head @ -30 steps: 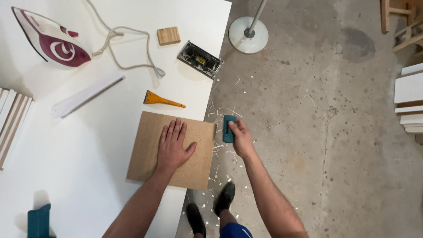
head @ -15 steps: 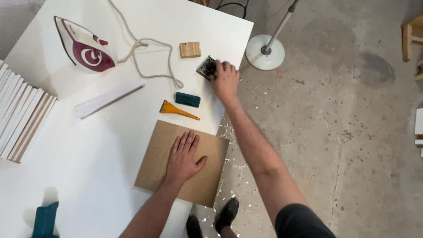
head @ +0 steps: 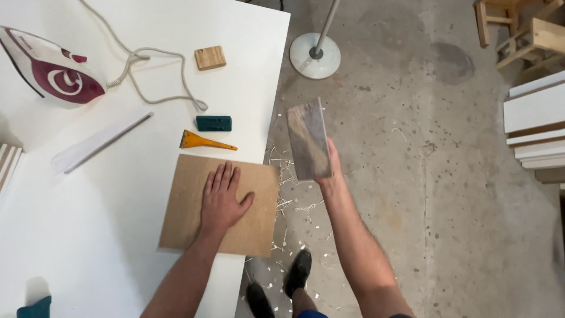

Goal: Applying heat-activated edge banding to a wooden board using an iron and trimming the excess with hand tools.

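Note:
My left hand (head: 222, 199) lies flat, fingers spread, on a brown square board (head: 194, 188) at the right edge of the white table (head: 88, 235). Beyond the table edge, over the floor, my right hand (head: 331, 171) holds up a flat grey rectangular block (head: 307, 140), motion-blurred, by its lower end. On the table just beyond the board lie a small teal block (head: 213, 123) and an orange scraper (head: 200, 142).
A white and maroon iron (head: 50, 73) with its cord (head: 153, 76) sits at the far left, beside a small wooden block (head: 210, 58) and a white strip (head: 100, 141). A round lamp base (head: 315, 55) stands on the concrete floor; white panels (head: 535, 123) are stacked at right. Shavings litter the floor.
My right hand put the teal block down on the table, reached to the table's far edge, and now holds the grey block in the air. The left hand stayed on the board.

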